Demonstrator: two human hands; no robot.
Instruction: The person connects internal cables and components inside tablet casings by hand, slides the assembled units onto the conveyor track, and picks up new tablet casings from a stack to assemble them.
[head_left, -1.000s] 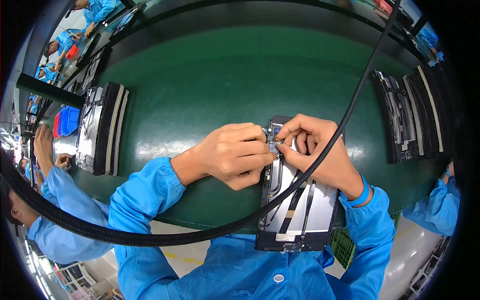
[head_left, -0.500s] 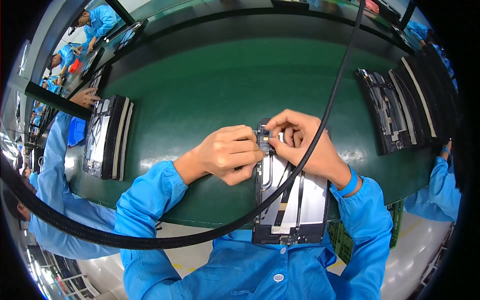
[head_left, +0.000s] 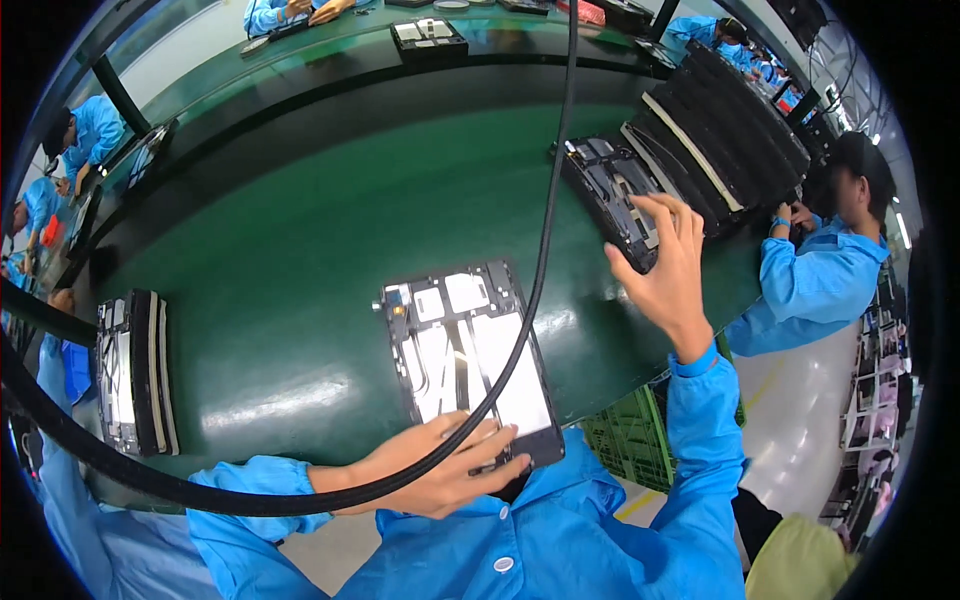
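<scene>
An opened tablet (head_left: 500, 345) with pale inner plates, dark strips and a black frame lies face-up at the table's near edge. My left hand (head_left: 440, 465) is on its near end, fingers spread over the lower edge and frame; the thumb is hidden. A black cable (head_left: 545, 215) crosses in front of the tablet and this hand. Farther right, my right hand (head_left: 665, 265) is raised with fingers curved and apart, nothing in them. It hovers by another opened tablet (head_left: 610, 190) leaning at the front of a row of black dividers (head_left: 720, 135).
On the left, more devices and dividers stand in a stack (head_left: 130, 370) on the green table (head_left: 270, 270). A green crate (head_left: 630, 440) sits below the near edge. A person (head_left: 820, 270) works at the right; another tablet (head_left: 428, 38) lies on the far bench.
My right hand has left the tablet's upper corner and reached right to the row. My left hand has slid down to the tablet's near end. The view has turned right.
</scene>
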